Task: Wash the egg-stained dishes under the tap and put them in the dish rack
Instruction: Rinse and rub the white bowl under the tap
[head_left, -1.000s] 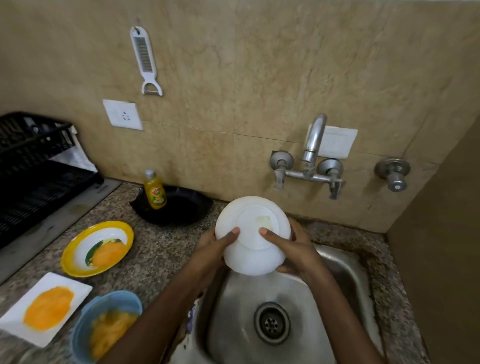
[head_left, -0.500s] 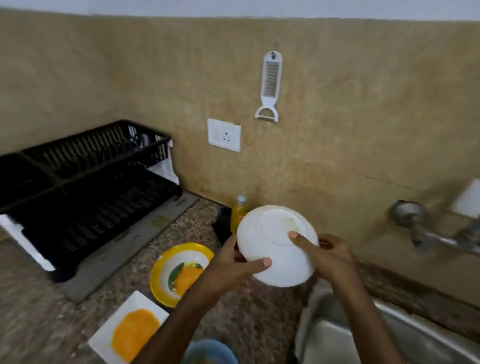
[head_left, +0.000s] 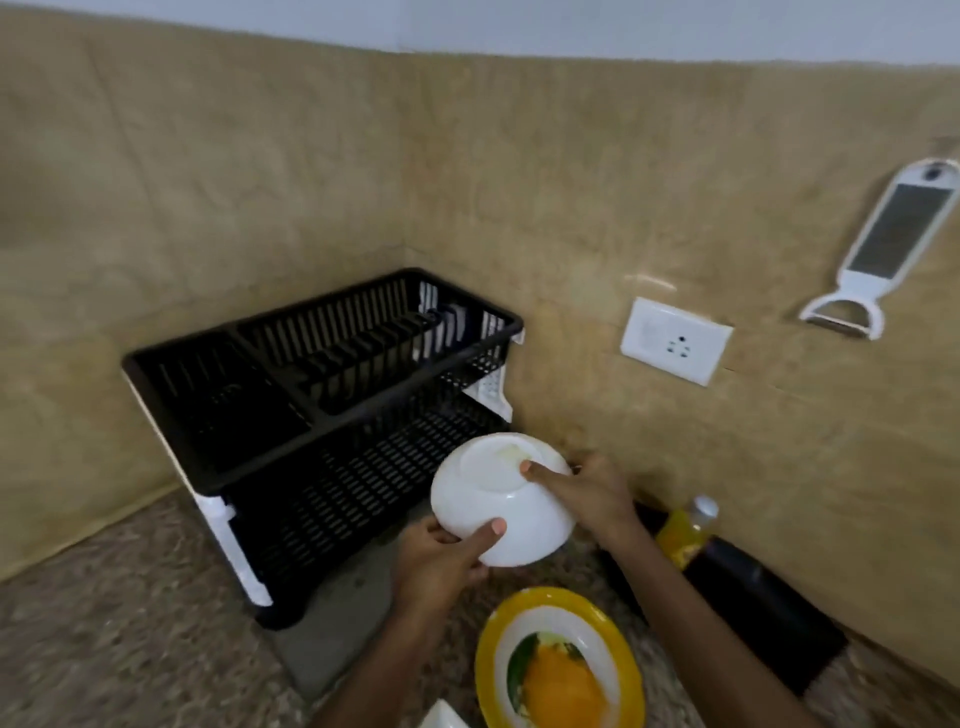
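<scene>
A round white ceramic bowl (head_left: 501, 499), turned base-up, is held in the air above the speckled granite surface (head_left: 119, 639), just right of the black plastic two-tier dish rack (head_left: 322, 415). The left hand (head_left: 441, 561) grips its near rim, thumb on the outside. The right hand (head_left: 587, 493) clasps the far right side, thumb pressed on the base. Nearer, a yellow-rimmed plate (head_left: 558, 665) smeared with orange egg lies on the surface. A yellow bottle (head_left: 685, 530) stands right, by the wall.
</scene>
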